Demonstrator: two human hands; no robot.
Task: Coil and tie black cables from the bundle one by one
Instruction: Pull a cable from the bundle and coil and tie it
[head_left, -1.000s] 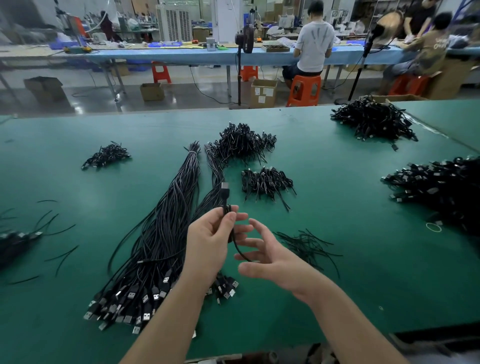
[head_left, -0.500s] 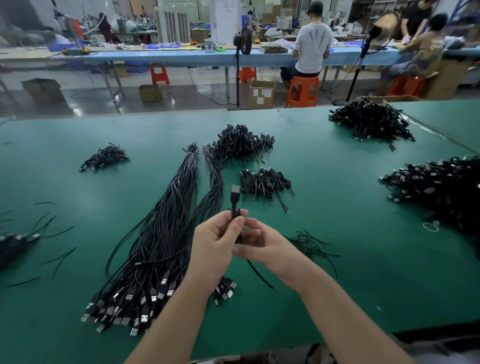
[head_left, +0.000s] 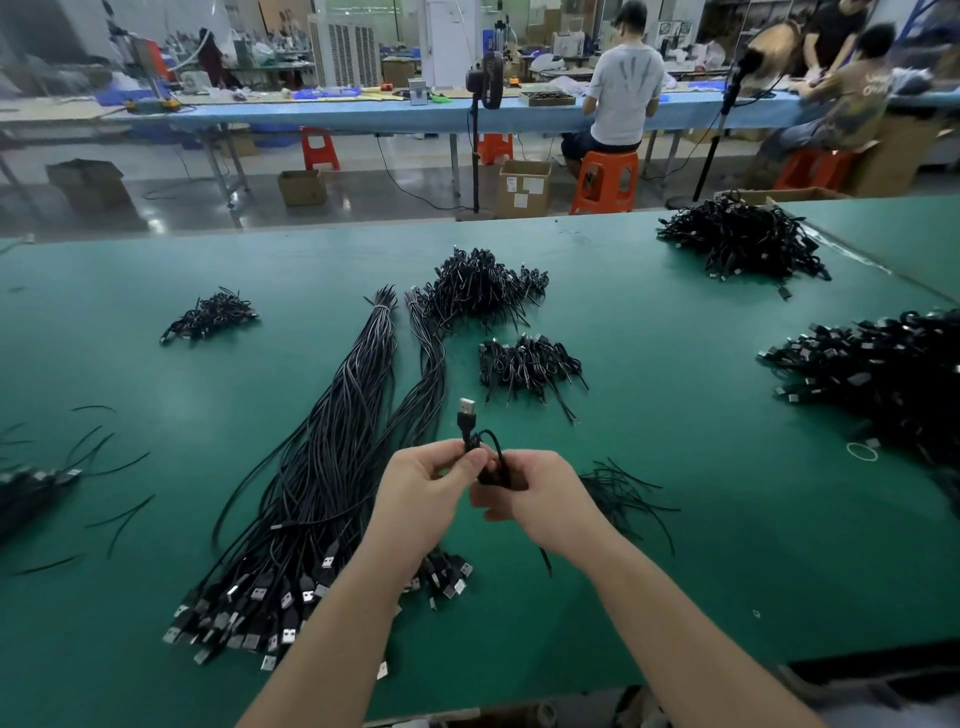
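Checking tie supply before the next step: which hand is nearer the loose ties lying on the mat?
Right. The right hand is just beside the loose ties, which lie immediately to its right; the left hand is farther, on the other side of the held cable.

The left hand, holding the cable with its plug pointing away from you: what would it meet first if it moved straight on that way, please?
Probably the small pile of coiled cables just beyond the left hand; depth is uncertain.
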